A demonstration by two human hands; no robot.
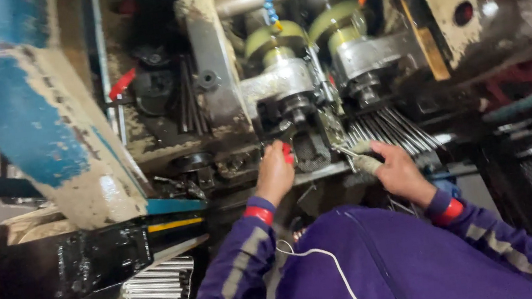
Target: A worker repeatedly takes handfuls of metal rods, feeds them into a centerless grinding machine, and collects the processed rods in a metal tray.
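Two hands (274,172) (398,170) crowded against machine (286,89), rods (388,129) beside

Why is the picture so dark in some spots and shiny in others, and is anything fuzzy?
In the head view, light falls on the two yellow-green rollers and the metal rods, which gleam. The left hand and right hand look slightly smeared. The corners sink into shadow, especially at right, and the blue machine guard looms large and soft because it is close to the camera.

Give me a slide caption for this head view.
Left hand and right hand at a grimy rolling machine beside steel rods.
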